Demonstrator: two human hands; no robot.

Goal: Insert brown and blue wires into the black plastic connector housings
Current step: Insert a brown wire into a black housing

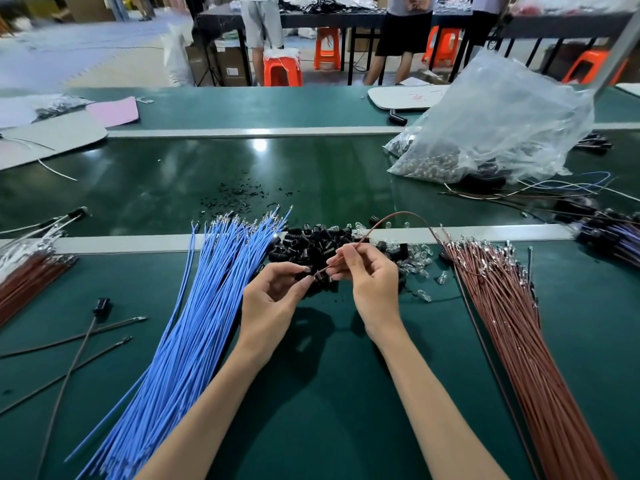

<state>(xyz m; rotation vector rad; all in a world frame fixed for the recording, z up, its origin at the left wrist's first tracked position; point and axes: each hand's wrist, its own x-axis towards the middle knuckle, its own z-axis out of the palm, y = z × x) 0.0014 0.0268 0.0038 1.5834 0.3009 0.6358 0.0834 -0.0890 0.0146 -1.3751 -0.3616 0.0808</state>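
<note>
Factory assy floor: green conveyor belt (311, 174) w/ bulk blue wire bundle (194, 306), brown wire bundle (512, 334), bagged parts (491, 126); rear workbenches (311, 19), orange stools (282, 71), cartons (232, 67), standing workers (261, 26).

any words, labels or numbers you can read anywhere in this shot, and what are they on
Nothing here can be read.
Red handwriting on the white board across the belt: too blurred to read.
Label on the cardboard box under the far table: too small to read.
Blue wires, brown wires, black housings, plastic bag: no print visible.
</note>
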